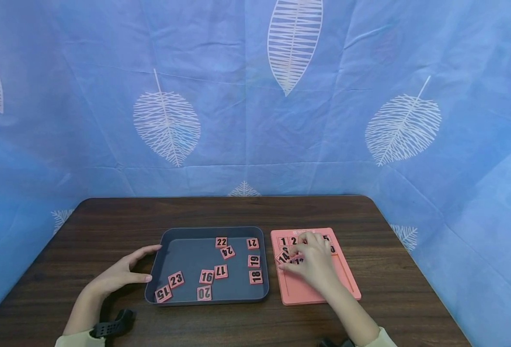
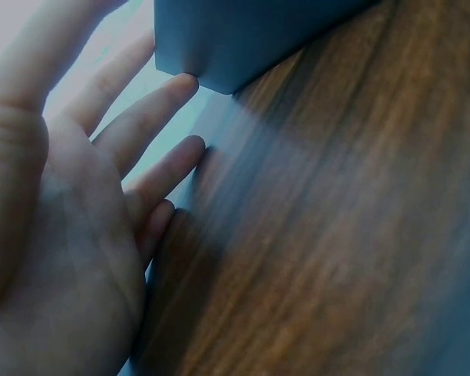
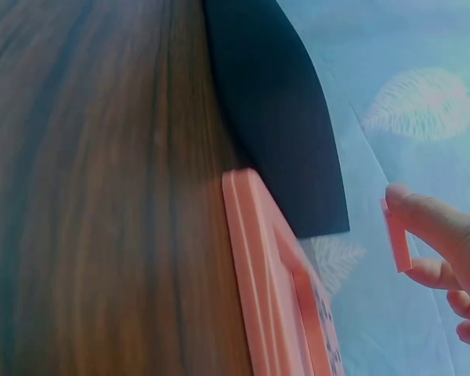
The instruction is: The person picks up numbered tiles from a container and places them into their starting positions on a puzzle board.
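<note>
A small pink tile marked 14 (image 1: 283, 257) is tilted above the left side of a pink number board (image 1: 301, 292). The right hand (image 1: 315, 262) pinches it between thumb and fingertip; the right wrist view shows the tile edge-on, raised off the board. Under and around that hand, numbered tiles fill the board's upper rows, partly hidden by the fingers, while the lower part is bare.

Seating this tile seems to be the step in hand. It would go best with the number turned to read the same way as its neighbours, one edge set against the adjoining tile, then the tile lowered flat and pressed with a fingertip. Dragging it could lift tiles already seated.

Left of the board, just beside it, a dark tray (image 1: 196, 253) holds ten loose tiles at various angles. The left hand (image 1: 117, 273), fingers extended and spread, touches the tray's left side; a light touch should be enough. Everything rests on a wood-grain desk (image 1: 221, 325).
</note>
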`<state>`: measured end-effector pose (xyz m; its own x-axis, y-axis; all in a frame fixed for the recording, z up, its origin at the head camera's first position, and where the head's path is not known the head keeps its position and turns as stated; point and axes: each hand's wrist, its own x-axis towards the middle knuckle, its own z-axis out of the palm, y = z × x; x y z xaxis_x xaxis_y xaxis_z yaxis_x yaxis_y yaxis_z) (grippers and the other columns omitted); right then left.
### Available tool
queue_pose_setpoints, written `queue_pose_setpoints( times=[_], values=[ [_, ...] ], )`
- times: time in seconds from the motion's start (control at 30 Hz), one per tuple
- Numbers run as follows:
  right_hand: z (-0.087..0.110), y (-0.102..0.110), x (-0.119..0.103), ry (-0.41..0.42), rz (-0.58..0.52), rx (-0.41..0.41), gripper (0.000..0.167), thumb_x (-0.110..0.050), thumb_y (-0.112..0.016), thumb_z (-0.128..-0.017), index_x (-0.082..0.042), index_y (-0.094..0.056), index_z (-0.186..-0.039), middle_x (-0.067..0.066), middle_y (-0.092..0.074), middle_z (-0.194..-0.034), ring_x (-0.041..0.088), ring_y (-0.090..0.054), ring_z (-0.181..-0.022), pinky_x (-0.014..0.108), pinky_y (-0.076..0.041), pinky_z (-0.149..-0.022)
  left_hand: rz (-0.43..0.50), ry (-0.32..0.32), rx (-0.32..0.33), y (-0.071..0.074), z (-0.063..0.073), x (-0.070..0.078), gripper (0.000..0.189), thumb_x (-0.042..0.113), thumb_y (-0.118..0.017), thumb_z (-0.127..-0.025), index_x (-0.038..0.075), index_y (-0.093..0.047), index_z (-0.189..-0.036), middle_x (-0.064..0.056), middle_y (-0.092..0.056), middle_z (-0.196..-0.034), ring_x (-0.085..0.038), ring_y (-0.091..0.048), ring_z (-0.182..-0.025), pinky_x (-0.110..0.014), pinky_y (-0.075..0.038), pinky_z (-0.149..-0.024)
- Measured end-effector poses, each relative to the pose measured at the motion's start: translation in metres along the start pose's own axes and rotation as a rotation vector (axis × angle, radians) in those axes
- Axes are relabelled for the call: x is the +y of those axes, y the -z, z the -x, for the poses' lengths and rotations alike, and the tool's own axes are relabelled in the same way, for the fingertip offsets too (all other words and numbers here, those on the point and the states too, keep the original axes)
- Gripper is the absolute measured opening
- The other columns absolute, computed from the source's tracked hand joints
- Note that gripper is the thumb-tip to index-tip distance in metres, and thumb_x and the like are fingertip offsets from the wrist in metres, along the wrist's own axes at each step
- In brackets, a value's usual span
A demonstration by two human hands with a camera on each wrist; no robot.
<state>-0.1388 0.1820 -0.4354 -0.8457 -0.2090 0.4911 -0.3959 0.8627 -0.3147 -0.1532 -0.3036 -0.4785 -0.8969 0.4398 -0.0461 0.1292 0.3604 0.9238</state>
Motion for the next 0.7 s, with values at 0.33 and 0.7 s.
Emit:
queue_pose_setpoints(
  times=[0.33, 0.7],
  values=[
    [0.011, 0.013, 0.024, -0.056, 0.049, 0.039, 0.036, -0.04, -0.092, -0.053, -0.019, -0.066, -0.063, -0.001, -0.048, -0.092, 0.025, -0.039, -0.086, 0.04, -0.025, -0.071, 0.002, 0.01, -0.002, 0.0, 0.0, 0.0, 0.069, 0.013, -0.068, -0.089, 0.008, -0.033, -0.149, -0.026, -0.019, -0.153, -0.051, -0.009, -0.137, -0.074, -0.019, -0.095],
    [0.025, 0.026, 0.047, -0.207, 0.103, -0.017, 0.033, -0.042, -0.089, -0.061, -0.018, -0.068, -0.066, 0.009, -0.054, -0.102, 0.033, -0.042, -0.098, 0.046, -0.028, -0.073, 0.0, 0.001, -0.007, 0.0, 0.0, 0.0, 0.069, 0.012, -0.067, -0.089, 0.008, -0.033, -0.149, -0.025, -0.019, -0.153, -0.052, -0.008, -0.136, -0.074, -0.02, -0.094]
  ],
)
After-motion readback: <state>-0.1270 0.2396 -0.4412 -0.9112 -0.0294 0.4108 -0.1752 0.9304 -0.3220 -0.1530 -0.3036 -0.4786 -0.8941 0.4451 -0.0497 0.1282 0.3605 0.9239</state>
